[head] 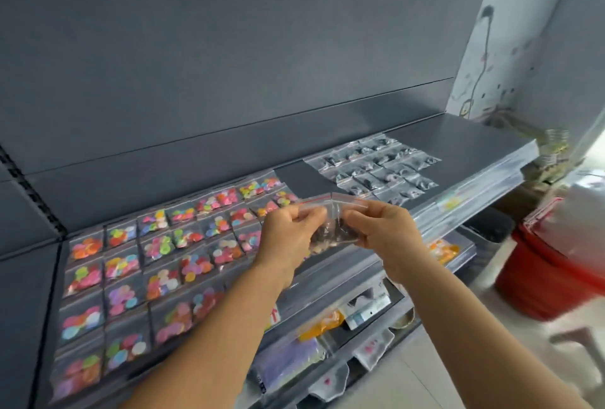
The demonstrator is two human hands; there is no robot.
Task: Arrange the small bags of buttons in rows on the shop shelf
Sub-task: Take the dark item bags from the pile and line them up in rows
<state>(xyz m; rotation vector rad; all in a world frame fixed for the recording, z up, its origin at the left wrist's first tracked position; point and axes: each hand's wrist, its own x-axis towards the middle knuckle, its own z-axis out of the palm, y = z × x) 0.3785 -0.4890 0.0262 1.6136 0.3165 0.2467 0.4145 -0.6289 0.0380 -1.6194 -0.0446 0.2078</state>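
A clear zip bag of dark buttons (332, 227) with a red seal line hangs above the shelf's front edge. My left hand (289, 238) and my right hand (381, 228) both pinch it by its sides. On the dark grey shelf (458, 137), several bags of bright coloured buttons (157, 264) lie in rows at the left. Further right, several bags of dark buttons (376, 169) lie in rows too, with a bare gap of shelf (294, 176) between the two groups.
Lower shelves (353, 281) hold more packets, some orange (443, 250) and purple (291, 363). A red bucket (550, 264) stands on the floor at the right, beside a pink stool (579, 343). A stained wall (510, 48) rises behind the shelf's right end.
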